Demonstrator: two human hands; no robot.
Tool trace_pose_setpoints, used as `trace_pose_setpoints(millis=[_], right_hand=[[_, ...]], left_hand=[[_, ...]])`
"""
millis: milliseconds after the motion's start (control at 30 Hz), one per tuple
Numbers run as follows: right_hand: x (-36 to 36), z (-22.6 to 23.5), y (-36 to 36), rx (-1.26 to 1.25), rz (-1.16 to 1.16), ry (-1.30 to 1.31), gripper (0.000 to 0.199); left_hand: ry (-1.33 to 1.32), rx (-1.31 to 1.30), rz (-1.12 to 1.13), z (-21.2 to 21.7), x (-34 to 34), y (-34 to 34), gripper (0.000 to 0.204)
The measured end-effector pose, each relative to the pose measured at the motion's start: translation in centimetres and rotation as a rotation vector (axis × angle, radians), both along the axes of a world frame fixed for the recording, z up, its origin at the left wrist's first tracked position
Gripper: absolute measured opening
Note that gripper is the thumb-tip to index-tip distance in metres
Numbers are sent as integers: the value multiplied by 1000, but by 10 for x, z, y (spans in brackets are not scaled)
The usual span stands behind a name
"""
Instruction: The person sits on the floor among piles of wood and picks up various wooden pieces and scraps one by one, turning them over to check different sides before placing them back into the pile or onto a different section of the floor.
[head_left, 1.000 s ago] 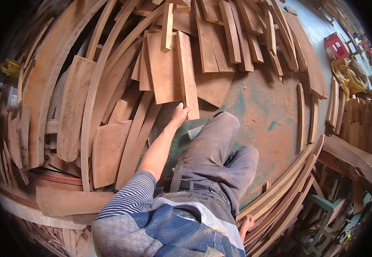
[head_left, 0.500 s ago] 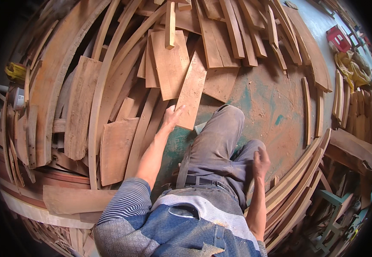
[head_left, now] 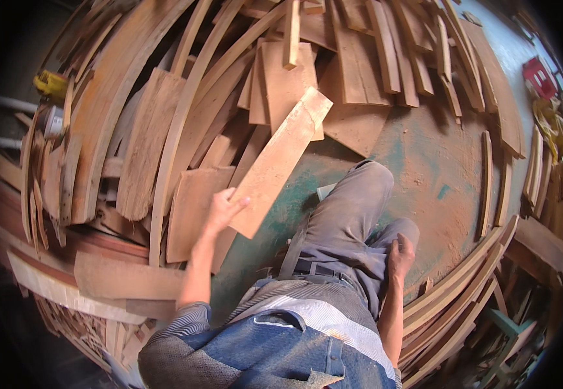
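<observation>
Wooden and pale, a long flat board with a notched far end (head_left: pixel 280 162) is clamped at its near end in the left hand (head_left: pixel 223 209), and it slants up above the heap of curved brown wooden slats and flat offcuts (head_left: pixel 158 129). Well apart, the right hand (head_left: pixel 401 254) rests with fingers loosely curled on the grey-trousered thigh (head_left: pixel 353 227), holding nothing. Beyond lies a dusty green-painted concrete floor (head_left: pixel 424 162), while stacked bent strips (head_left: pixel 463 305) run off the right rim, where a red box (head_left: pixel 540 76) is too warped to make out.
</observation>
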State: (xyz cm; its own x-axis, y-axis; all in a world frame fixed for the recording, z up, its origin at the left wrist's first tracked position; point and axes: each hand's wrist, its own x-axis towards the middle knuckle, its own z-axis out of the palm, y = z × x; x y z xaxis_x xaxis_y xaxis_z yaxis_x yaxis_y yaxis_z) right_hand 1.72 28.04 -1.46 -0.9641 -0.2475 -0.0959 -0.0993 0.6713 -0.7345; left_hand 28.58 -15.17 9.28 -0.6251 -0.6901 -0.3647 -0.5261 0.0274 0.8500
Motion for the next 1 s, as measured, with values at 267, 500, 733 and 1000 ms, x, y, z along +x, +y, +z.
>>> trace_pose_setpoints(millis=[267, 500, 733, 1000], right_hand=[[-5, -5, -3, 10, 18, -35, 23], [-5, 4, -10, 16, 31, -58, 25], [-6, 5, -5, 4, 3, -66, 26], [-9, -7, -4, -8, 26, -25, 26]], left_hand=[[-237, -205, 7, 121, 73, -38, 38], [-57, -391, 240, 97, 89, -61, 43], [-209, -668, 292, 99, 70, -118, 63], [-867, -1072, 178, 69, 78, -214, 45]])
